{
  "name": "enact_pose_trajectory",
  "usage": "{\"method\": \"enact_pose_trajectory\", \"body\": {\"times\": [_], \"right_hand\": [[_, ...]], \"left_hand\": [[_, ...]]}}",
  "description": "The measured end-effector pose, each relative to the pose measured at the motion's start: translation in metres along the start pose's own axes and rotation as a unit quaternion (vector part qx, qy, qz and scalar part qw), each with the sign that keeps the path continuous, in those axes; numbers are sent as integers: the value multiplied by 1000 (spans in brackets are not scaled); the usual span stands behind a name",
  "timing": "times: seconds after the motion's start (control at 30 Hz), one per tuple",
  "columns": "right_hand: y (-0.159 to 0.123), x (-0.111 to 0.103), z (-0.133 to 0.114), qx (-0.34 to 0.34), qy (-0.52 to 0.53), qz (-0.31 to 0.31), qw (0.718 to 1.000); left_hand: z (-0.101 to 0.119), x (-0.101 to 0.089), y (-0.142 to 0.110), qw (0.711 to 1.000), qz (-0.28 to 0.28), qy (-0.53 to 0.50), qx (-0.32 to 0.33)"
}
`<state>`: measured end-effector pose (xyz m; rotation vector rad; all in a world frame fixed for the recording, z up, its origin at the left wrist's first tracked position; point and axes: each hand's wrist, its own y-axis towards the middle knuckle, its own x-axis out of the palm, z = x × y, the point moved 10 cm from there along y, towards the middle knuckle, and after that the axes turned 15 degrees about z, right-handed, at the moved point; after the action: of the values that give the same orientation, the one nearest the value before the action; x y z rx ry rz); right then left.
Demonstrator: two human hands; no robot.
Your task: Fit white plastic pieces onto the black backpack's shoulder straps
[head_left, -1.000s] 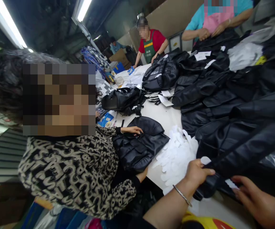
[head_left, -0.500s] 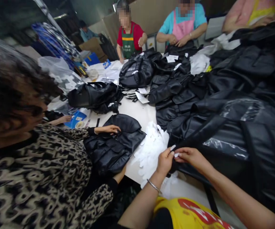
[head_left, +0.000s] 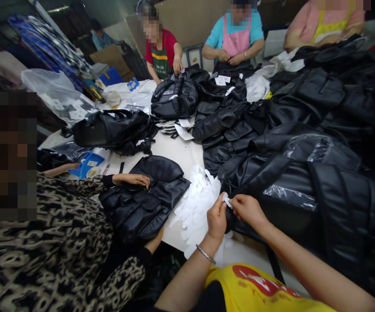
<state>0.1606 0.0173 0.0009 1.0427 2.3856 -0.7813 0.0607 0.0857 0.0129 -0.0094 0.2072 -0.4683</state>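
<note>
Versus a second ago: left hand point(head_left: 217, 219) and right hand point(head_left: 248, 211) were apart at the bag's edge, now brought together at one small white piece point(head_left: 227, 200); view has swung right, so the co-worker in patterned sleeves point(head_left: 83, 242) sits further left and a co-worker in a yellow apron point(head_left: 332, 21) shows at top right. Co-worker in a green apron point(head_left: 161, 56) now has a hand up on the black backpack point(head_left: 176, 97) across the table. Surface: pale table point(head_left: 195, 151), heaped with black bags point(head_left: 317, 95) on the right; loose white pile point(head_left: 197, 197) just left of the hands; flat black bag point(head_left: 148, 186) under the patterned-sleeve co-worker's hands; blue holder point(head_left: 88, 165) beyond. Room: clear plastic bag point(head_left: 55, 89) and cardboard box point(head_left: 111, 58) at back left. Hands: left thumb and fingers pinched on the white piece, bracelet point(head_left: 206, 254) on that wrist; right fingertips closed on its other side. Piece is between them, in front of the large black bag point(head_left: 291, 173). Can't tell if left also grips black material.
</note>
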Motion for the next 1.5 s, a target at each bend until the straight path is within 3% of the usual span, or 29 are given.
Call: {"method": "enact_pose_trajectory", "body": {"times": [0.13,0.23,0.4,0.5,0.7,0.9,1.03,1.3,1.4,1.5], "right_hand": [[-2,2,-6,-15,7,8,1000],[-1,5,-8,-26,22,25,999],[-2,11,-7,-64,35,46,996],[1,21,8,-29,65,25,997],[9,38,29,44,112,-29,992],[18,40,27,27,151,-29,988],[18,41,20,10,160,-30,987],[7,24,-9,-45,153,34,987],[3,15,-16,-72,130,83,985],[0,4,-23,-111,96,131,980]], "left_hand": [[7,2,-6,998,-27,41,39],[11,4,-10,988,-39,99,110],[16,5,-20,929,-18,267,258],[15,7,-24,904,-16,319,284],[12,2,-19,904,6,371,214],[29,-10,-13,962,30,214,165],[31,-16,-6,972,50,168,156],[11,-20,24,995,68,73,5],[8,-17,31,991,70,112,20],[13,-16,30,977,77,180,80]]}}
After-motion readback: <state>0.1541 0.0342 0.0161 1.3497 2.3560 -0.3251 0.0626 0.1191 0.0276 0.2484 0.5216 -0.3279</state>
